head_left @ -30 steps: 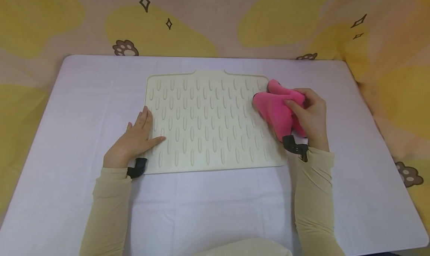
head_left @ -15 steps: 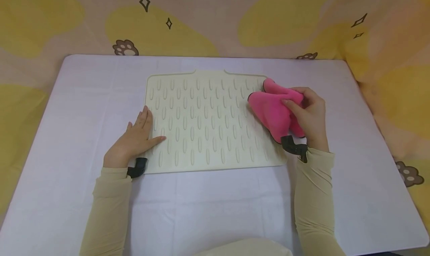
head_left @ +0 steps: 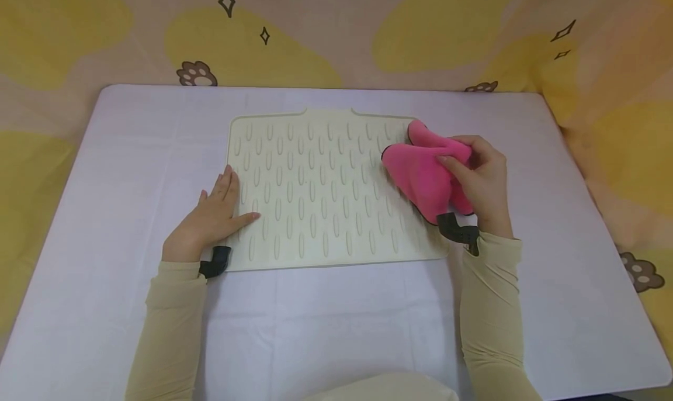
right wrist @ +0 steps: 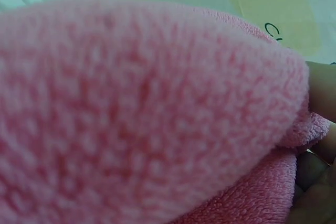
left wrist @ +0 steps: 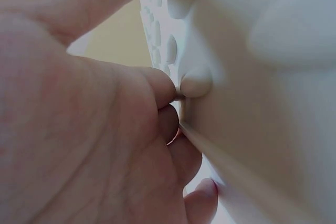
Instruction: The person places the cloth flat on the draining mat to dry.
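A cream mat (head_left: pixel 326 190) with rows of raised oval ridges and a notched tab at its far edge lies on the table. My left hand (head_left: pixel 207 217) rests on the mat's left edge, fingers straight and thumb spread over the ridges; the left wrist view shows the palm (left wrist: pixel 94 145) close beside the mat's surface (left wrist: pixel 236 103). In my right hand (head_left: pixel 486 182), thumb and fingers pinch a bunched pink cloth (head_left: pixel 420 173) with dark edging, over the mat's right side. Fuzzy pink cloth (right wrist: pixel 147 114) fills most of the right wrist view, with the pinching fingers at its right.
A white-covered table (head_left: pixel 336 319) extends around the mat on all sides. Behind it and to the right hangs a yellow and pink curtain (head_left: pixel 336 33) with paw and star prints. A black wrist mount (head_left: pixel 457 230) sits near the cloth.
My right hand has slid slightly to the left with the pink cloth, which covers a little more of the mat's right side. The left hand stays in place.
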`<state>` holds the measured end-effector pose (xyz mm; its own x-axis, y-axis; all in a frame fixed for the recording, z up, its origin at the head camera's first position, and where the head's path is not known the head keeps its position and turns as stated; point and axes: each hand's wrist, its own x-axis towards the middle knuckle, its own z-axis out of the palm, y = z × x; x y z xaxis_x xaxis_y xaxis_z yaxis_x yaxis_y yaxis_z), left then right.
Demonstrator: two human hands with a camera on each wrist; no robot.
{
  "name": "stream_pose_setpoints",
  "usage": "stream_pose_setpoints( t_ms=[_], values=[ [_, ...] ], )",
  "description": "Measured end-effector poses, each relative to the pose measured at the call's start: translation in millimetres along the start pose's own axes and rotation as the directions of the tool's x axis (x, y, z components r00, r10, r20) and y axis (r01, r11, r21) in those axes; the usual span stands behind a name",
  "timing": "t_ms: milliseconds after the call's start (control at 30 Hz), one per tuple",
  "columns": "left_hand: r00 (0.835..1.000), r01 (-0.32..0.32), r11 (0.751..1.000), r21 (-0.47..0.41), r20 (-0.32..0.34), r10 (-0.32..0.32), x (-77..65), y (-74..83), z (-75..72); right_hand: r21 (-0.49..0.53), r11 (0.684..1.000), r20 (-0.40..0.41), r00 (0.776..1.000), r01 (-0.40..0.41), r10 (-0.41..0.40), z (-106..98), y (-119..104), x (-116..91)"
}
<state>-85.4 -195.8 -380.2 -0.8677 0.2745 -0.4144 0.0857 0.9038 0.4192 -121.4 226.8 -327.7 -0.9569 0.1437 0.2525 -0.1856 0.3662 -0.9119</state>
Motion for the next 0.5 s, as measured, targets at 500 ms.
stream_pose_setpoints(
  t_ms=[500],
  values=[
    [1.0, 0.003, 1.0, -0.001, 0.0, -0.003, 1.0, -1.3, 0.7, 0.032, 0.999, -0.008, 1.0, 0.03, -0.03, 12, -4, -4]
  ],
)
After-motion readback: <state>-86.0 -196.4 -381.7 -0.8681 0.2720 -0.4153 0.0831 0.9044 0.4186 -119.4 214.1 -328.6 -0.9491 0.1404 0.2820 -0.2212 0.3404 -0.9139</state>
